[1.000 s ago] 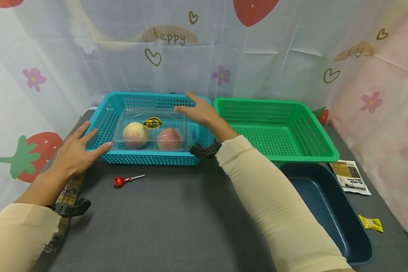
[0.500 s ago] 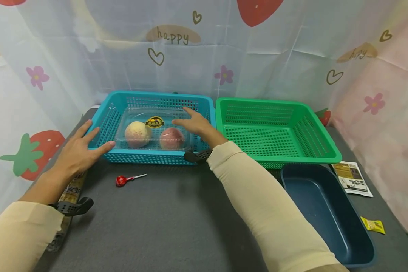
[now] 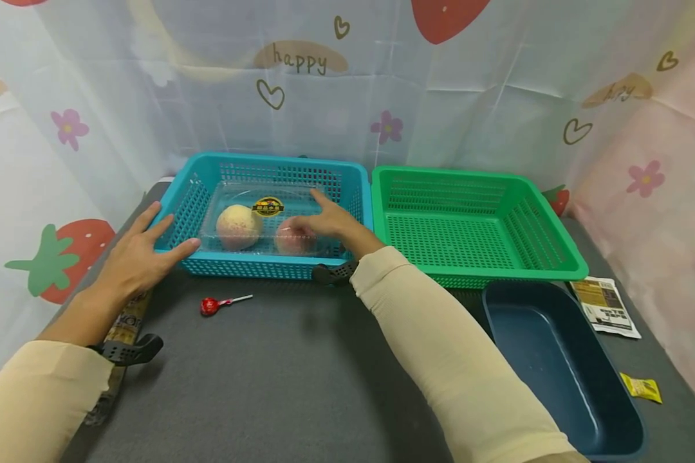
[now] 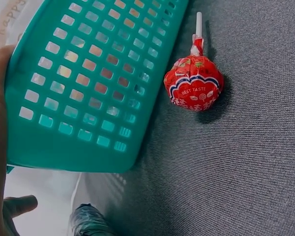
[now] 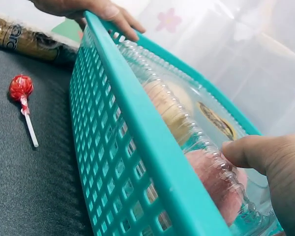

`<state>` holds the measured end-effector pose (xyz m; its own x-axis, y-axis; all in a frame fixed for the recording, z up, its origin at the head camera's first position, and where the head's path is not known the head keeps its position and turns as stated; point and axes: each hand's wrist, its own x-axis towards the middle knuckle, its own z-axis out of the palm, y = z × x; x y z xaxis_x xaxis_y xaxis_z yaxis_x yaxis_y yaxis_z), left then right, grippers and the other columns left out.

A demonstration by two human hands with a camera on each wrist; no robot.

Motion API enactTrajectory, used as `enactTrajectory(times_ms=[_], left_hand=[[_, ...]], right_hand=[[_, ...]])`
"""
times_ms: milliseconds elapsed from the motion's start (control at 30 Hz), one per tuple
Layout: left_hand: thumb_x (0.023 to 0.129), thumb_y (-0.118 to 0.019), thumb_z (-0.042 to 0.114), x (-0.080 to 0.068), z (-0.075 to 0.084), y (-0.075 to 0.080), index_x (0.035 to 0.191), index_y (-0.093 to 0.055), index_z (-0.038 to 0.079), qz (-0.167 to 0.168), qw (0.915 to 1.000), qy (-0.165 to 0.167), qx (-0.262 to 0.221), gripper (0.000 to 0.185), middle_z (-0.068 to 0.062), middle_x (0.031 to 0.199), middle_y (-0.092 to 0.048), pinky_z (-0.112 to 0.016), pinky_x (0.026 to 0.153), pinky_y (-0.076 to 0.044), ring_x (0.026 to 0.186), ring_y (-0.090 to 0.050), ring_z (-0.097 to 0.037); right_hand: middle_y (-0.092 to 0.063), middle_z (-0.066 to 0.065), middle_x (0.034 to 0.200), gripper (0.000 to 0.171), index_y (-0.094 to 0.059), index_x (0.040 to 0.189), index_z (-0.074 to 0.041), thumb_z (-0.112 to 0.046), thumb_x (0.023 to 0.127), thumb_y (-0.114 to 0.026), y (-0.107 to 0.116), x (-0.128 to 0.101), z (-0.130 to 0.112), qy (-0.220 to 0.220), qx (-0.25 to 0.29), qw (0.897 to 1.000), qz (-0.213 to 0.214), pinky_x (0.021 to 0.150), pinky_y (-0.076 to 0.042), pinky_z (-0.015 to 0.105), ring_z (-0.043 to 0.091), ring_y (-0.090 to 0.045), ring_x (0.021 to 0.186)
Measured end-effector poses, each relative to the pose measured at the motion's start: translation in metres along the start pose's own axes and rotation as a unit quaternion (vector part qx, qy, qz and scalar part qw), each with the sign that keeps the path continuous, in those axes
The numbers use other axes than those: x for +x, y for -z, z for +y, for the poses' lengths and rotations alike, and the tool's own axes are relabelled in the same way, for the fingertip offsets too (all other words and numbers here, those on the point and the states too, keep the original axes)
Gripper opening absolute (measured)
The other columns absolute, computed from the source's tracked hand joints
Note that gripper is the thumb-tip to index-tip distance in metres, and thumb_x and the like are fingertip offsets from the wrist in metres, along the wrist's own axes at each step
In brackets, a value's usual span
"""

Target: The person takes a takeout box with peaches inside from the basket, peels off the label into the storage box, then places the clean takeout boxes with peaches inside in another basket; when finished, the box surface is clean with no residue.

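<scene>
A clear plastic fruit box (image 3: 237,191) with a black-and-gold label lies inside the blue basket (image 3: 266,267). In it are a pale yellow peach (image 3: 239,227) and a pink peach (image 5: 214,177). My right hand (image 3: 342,225) is over the box's right end, its thumb on the lid above the pink peach in the right wrist view; its other fingers are partly hidden. At the basket's left front corner, my left hand (image 3: 141,257) rests with fingers spread, thumb at the front rim. A red lollipop (image 4: 194,82) lies on the grey table in front of the basket.
Beside the blue basket stands a green basket (image 3: 481,271), with a dark blue tray (image 3: 556,360) in front of it. A white-and-brown packet (image 3: 605,305) and a yellow wrapped candy (image 3: 641,388) lie at the right. A long printed package (image 5: 29,42) lies under the left forearm. A printed curtain hangs behind.
My right hand has moved left and down from the basket's right side onto the fruit box's right end. My left hand stays at the basket corner. The head view has shifted slightly.
</scene>
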<state>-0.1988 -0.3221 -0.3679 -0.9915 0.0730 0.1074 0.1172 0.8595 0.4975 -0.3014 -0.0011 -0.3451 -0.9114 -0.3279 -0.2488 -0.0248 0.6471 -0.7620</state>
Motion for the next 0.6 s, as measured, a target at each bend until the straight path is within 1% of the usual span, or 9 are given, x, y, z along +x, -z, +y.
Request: enactTrajectory(times_ms=[67,100,233,300,333,433,500,600], left_hand=[[0.094,-0.049,0.056,-0.0003,0.0001,0.0001,0.152,-0.019,0.001,0.002,1.0000,-0.002,0.000,0.086,-0.015,0.160,0.003,-0.075,0.098,-0.014,0.139,-0.008,-0.050],[0.094,-0.049,0.056,-0.0004,0.0001,0.0000,0.152,-0.019,0.001,0.003,1.0000,-0.002,0.001,0.086,-0.014,0.160,0.002,-0.074,0.098,-0.014,0.139,-0.008,-0.050],[0.094,-0.049,0.056,-0.0012,-0.0003,0.0005,0.152,-0.020,0.001,0.004,1.0000,-0.002,0.007,0.086,-0.014,0.160,0.002,-0.074,0.097,-0.015,0.138,-0.011,-0.051],[0.094,-0.048,0.057,-0.0009,-0.0001,-0.0002,0.152,-0.020,0.001,0.004,0.9999,0.000,0.010,0.086,-0.014,0.160,0.002,-0.074,0.097,-0.016,0.138,-0.012,-0.051],[0.094,-0.048,0.057,-0.0008,0.0000,-0.0003,0.152,-0.020,0.001,0.003,0.9999,0.001,0.011,0.086,-0.014,0.160,0.002,-0.074,0.097,-0.016,0.138,-0.012,-0.051],[0.093,-0.048,0.058,-0.0003,0.0001,-0.0006,0.152,-0.020,0.002,0.002,0.9999,0.003,0.013,0.086,-0.014,0.160,0.002,-0.074,0.097,-0.016,0.138,-0.012,-0.051],[0.093,-0.047,0.058,0.0000,0.0000,-0.0004,0.152,-0.020,0.002,0.002,0.9999,0.004,0.015,0.086,-0.014,0.160,0.002,-0.074,0.097,-0.016,0.138,-0.012,-0.051],[0.093,-0.047,0.058,-0.0001,-0.0005,0.0001,0.153,-0.020,0.002,0.002,0.9998,0.005,0.017,0.086,-0.014,0.160,0.002,-0.074,0.097,-0.017,0.137,-0.013,-0.051]], right_hand=[[-0.011,0.004,0.160,0.088,-0.010,0.156,-0.031,-0.047,0.089,-0.065,-0.0004,0.0002,-0.0004,-0.003,-0.002,1.000,-0.001,0.106,-0.030,0.053,0.030,-0.019,0.142],[-0.011,0.003,0.160,0.088,-0.010,0.156,-0.032,-0.047,0.089,-0.065,-0.0008,0.0000,-0.0003,-0.005,0.000,1.000,-0.001,0.104,-0.033,0.053,0.030,-0.019,0.142],[-0.014,0.003,0.160,0.086,-0.012,0.156,-0.035,-0.042,0.089,-0.067,-0.0021,-0.0022,-0.0021,-0.014,0.012,1.000,0.003,0.089,-0.046,0.053,0.033,-0.027,0.139],[-0.015,0.003,0.159,0.086,-0.013,0.155,-0.037,-0.037,0.090,-0.068,-0.0022,-0.0042,-0.0019,-0.014,0.033,0.999,0.002,0.081,-0.050,0.053,0.034,-0.032,0.136],[-0.015,0.003,0.159,0.086,-0.013,0.155,-0.037,-0.034,0.090,-0.069,-0.0020,-0.0049,-0.0021,-0.011,0.043,0.999,0.003,0.079,-0.051,0.053,0.034,-0.033,0.135],[-0.015,0.001,0.159,0.086,-0.016,0.155,-0.038,-0.026,0.089,-0.070,-0.0011,-0.0066,-0.0033,0.003,0.088,0.996,0.004,0.079,-0.051,0.056,0.035,-0.034,0.134],[-0.014,-0.001,0.159,0.085,-0.017,0.154,-0.039,-0.021,0.089,-0.070,-0.0003,-0.0075,-0.0047,0.010,0.122,0.992,0.003,0.079,-0.050,0.058,0.036,-0.034,0.134],[-0.012,-0.003,0.160,0.084,-0.020,0.154,-0.040,-0.015,0.090,-0.068,0.0007,-0.0089,-0.0067,0.016,0.167,0.986,0.000,0.077,-0.050,0.059,0.037,-0.033,0.134]])
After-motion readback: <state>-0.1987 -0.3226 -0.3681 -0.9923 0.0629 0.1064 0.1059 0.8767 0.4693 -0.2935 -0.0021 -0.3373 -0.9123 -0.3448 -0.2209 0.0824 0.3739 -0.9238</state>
